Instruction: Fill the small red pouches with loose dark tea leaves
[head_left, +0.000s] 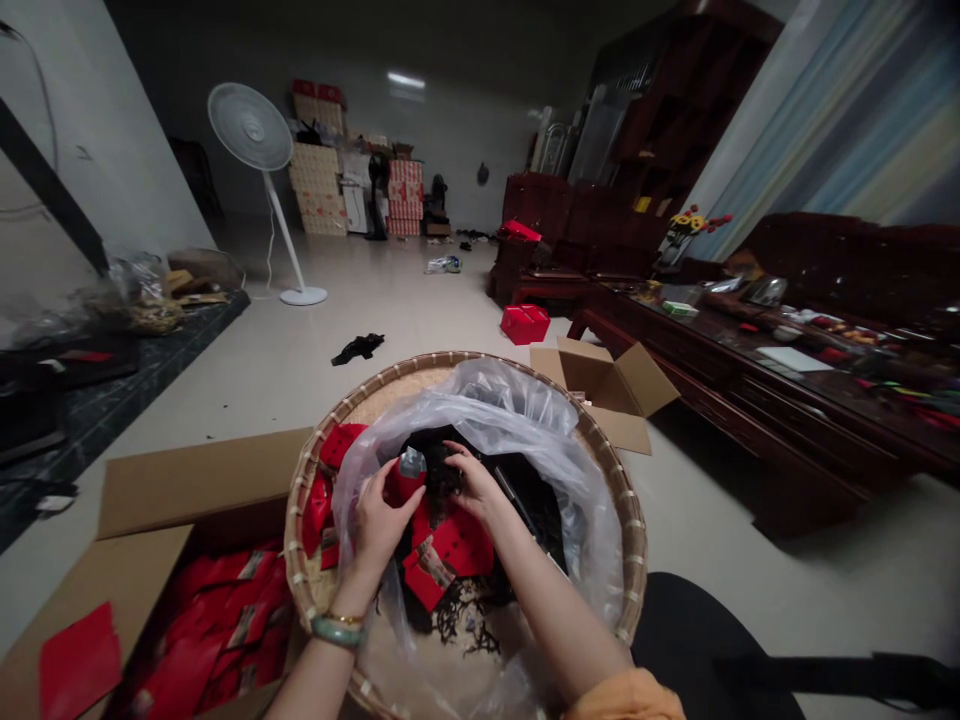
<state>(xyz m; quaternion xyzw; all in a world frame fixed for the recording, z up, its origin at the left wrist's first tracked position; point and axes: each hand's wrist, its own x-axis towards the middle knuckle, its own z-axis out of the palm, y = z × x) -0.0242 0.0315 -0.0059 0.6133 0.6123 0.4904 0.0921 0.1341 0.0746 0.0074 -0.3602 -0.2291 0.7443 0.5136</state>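
My left hand [381, 520] is closed around a small red pouch [403, 484], upright with its silvery inside showing at the open top. Just right of the pouch mouth, my right hand [474, 484] has its fingers curled around a clump of dark dried strands [444, 482]. Both hands are over a round woven bamboo basket [634, 500] lined with a clear plastic bag [592, 480]. Below them lie flat red packets [459, 540] with a picture label. Loose dark strands [457, 620] are scattered near the basket's front, and black plastic [536, 490] lies behind the right forearm.
An open carton [142, 560] full of red packets stands at left; another open carton [626, 390] is beyond the basket at right. A red box [525, 323] and a black bag [358, 348] lie on the floor. A black stool [697, 640] is at right, a white fan [255, 130] further back.
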